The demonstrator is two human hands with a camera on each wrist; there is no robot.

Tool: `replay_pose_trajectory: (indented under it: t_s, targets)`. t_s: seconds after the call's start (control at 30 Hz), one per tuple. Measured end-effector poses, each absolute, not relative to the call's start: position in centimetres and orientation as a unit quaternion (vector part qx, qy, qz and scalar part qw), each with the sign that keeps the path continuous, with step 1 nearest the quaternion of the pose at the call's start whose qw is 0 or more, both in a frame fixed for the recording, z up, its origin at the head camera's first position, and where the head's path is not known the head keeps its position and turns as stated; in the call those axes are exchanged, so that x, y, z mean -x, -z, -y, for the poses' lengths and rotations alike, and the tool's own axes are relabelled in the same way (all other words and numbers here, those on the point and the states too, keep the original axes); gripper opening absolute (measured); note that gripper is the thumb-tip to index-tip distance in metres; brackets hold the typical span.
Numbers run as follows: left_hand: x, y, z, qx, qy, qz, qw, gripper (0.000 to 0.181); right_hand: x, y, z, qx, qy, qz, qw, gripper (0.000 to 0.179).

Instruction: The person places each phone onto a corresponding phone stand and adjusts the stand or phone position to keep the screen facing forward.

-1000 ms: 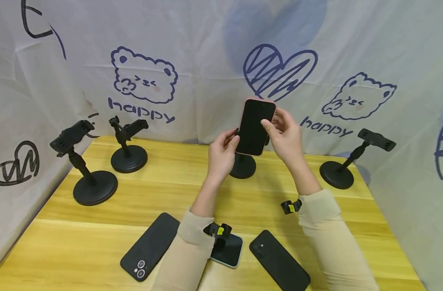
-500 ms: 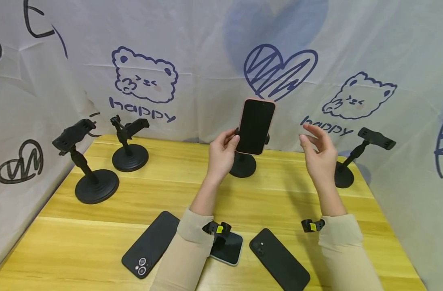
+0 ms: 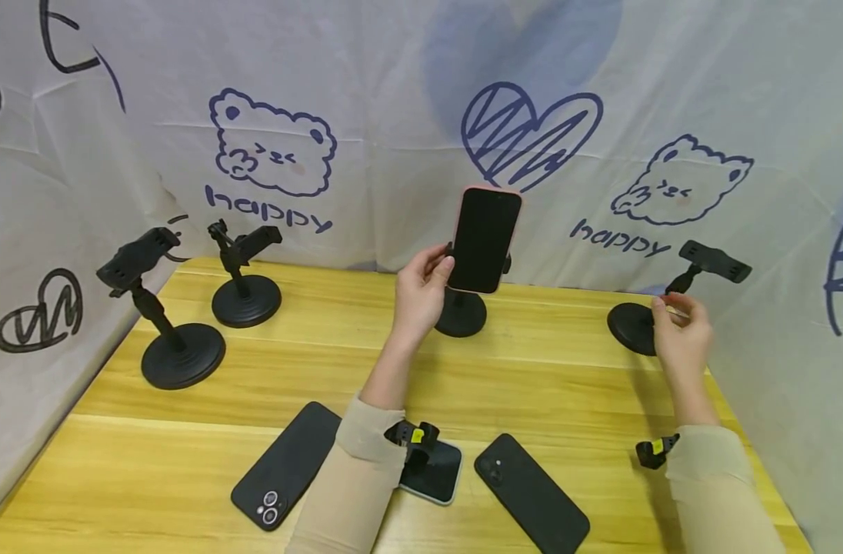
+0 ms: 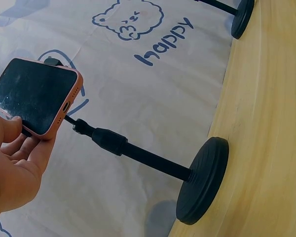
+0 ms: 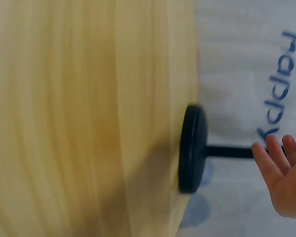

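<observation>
A phone in a pink case [image 3: 487, 240] sits upright in the clamp of the middle black phone stand [image 3: 461, 314], its dark screen facing me. My left hand [image 3: 423, 288] pinches the phone's lower left edge at the clamp, thumb on the front; in the left wrist view the fingers [image 4: 32, 150] curl behind the case. At the right, my right hand [image 3: 686, 338] is at the pole of another phone stand [image 3: 715, 261]. The right wrist view shows its fingers [image 5: 269, 165] fairly straight, overlapping the pole above the round base [image 5: 192, 148].
Two more black phone stands [image 3: 182, 355] [image 3: 247, 300] stand at the back left with bare clamps. Nearer lie a black phone [image 3: 286, 465], a light-edged phone [image 3: 438, 471] partly under my left wrist, and another black phone [image 3: 532, 492]. A printed cloth [image 3: 394, 138] hangs behind the table.
My right hand has let go of the pink-cased phone and moved right to the right-hand stand. The left hand has stayed at the phone.
</observation>
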State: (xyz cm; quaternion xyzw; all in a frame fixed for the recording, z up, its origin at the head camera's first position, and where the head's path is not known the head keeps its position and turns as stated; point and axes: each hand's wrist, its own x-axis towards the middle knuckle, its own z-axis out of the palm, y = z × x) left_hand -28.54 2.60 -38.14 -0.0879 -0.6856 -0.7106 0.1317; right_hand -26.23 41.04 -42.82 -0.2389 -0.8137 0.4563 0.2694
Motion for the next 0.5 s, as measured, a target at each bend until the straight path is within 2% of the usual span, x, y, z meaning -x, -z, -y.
replay_pose_trajectory:
  t_s: [0.23, 0.33, 0.5]
  targets:
    - [28.6, 38.2, -2.5, 0.088, 0.712, 0.684, 0.132, 0.032, 27.7, 42.6, -43.7, 0.306, -0.418, 0.820, 0.241, 0.055]
    - [28.6, 38.3, -2.5, 0.089, 0.711, 0.685, 0.133, 0.032, 28.4, 42.3, -44.3, 0.302, -0.401, 0.835, 0.227, 0.059]
    - [28.7, 38.2, -2.4, 0.093, 0.710, 0.685, 0.137, 0.032, 29.5, 41.9, -44.7, 0.279, -0.379, 0.853, 0.227, 0.056]
